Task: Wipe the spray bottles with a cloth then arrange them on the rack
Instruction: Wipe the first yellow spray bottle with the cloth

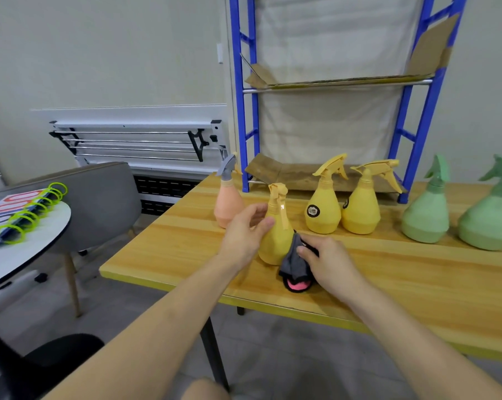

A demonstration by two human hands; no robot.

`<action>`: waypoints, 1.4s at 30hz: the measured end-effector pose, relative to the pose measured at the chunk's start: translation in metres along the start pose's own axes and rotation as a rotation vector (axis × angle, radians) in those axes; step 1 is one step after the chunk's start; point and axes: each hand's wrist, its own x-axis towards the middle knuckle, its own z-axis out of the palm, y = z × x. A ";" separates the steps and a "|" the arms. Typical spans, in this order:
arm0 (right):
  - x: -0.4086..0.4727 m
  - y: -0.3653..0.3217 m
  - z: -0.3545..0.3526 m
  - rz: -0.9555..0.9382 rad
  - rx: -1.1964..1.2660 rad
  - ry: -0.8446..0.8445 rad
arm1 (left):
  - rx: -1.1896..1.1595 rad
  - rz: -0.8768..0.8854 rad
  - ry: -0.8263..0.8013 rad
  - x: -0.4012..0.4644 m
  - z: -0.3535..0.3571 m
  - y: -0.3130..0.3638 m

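A yellow spray bottle (276,226) stands near the front of the wooden table (417,278). My left hand (245,232) grips its body from the left, thumb and fingers curled around it. My right hand (327,262) holds a grey and pink cloth (296,265) against the bottle's lower right side. Behind stand a peach bottle with a grey trigger (228,200), two more yellow bottles (323,206) (361,209) and two green bottles (427,215) (489,220). The blue rack (425,116) rises at the back of the table, its shelves lined with cardboard.
A grey chair (99,203) and a round white table (27,249) with a ring-bound booklet sit to the left. A folded white table leans on the wall behind. A black chair seat shows at the bottom left.
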 end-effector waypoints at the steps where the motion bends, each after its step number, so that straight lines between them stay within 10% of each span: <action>1: 0.000 -0.001 0.000 0.014 0.005 0.015 | 0.029 0.004 0.024 -0.001 0.001 0.001; 8: 0.016 -0.040 -0.007 -0.026 0.230 0.225 | 0.030 0.004 0.065 -0.002 0.007 0.002; 42: 0.009 -0.031 -0.005 -0.030 0.219 0.140 | -0.052 0.018 0.036 -0.007 0.010 -0.014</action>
